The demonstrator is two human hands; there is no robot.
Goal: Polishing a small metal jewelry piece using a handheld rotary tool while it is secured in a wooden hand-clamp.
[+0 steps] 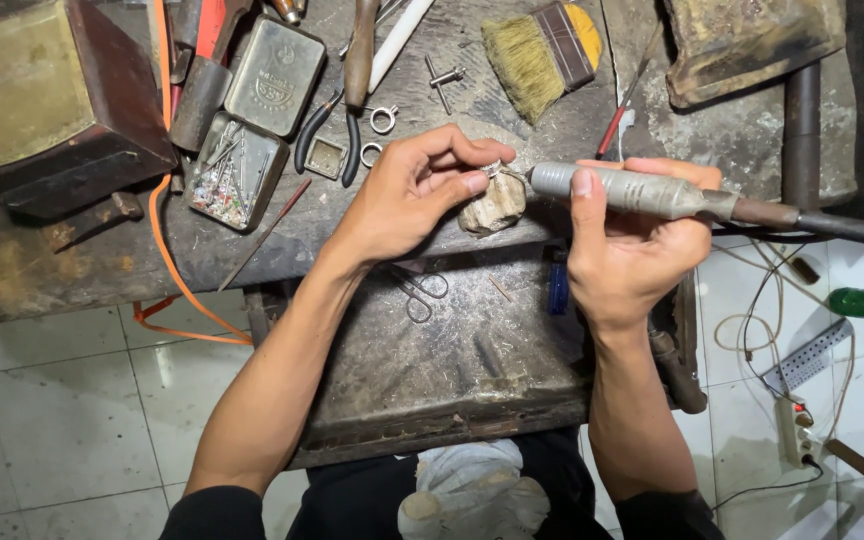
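My left hand (414, 192) pinches a small silver ring (493, 169) between thumb and fingertips, resting it on a worn wooden bench peg (493, 208). My right hand (632, 240) grips a grey rotary handpiece (624, 190), held level, with its thin tip touching the ring. A dark flexible shaft (832, 224) runs from the handpiece off to the right.
Dirty metal workbench (102, 265) with an open tin of burs (232, 170), pliers (352, 90), two loose rings (383, 120), a yellow-handled brush (542, 50) and a dark box (42, 100). A pull-out tray (452, 360) holds scissors (422, 292). Power strip (795, 430) on the tiled floor.
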